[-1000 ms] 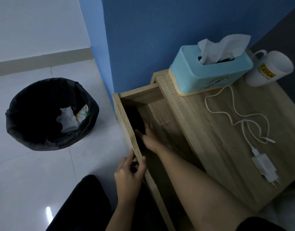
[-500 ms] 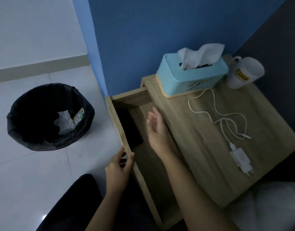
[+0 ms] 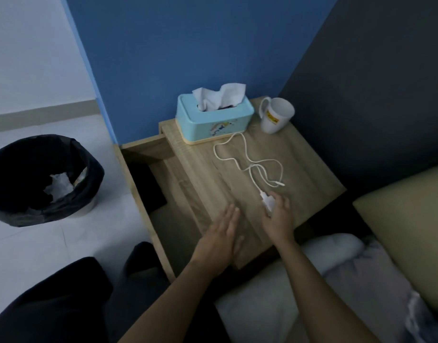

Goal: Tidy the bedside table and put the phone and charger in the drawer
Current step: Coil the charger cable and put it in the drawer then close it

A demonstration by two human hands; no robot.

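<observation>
Head view: right hand (image 3: 278, 219) at the charger (image 3: 267, 202) on the bedside table (image 3: 309, 167), drawer (image 3: 161, 229) open.
Fingers curled round the white plug, grip probably closed but blurred; cable (image 3: 247, 159) looped toward the tissue box (image 3: 214, 120). Left hand (image 3: 219, 240) flat, fingers together, empty, over the table's near edge. Phone (image 3: 146, 186) dark inside the drawer.

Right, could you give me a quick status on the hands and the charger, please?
Right hand closing on charger plug, grip unconfirmed. Left hand open, flat over table. Phone in open drawer. Cable loose, nothing blocking.
</observation>
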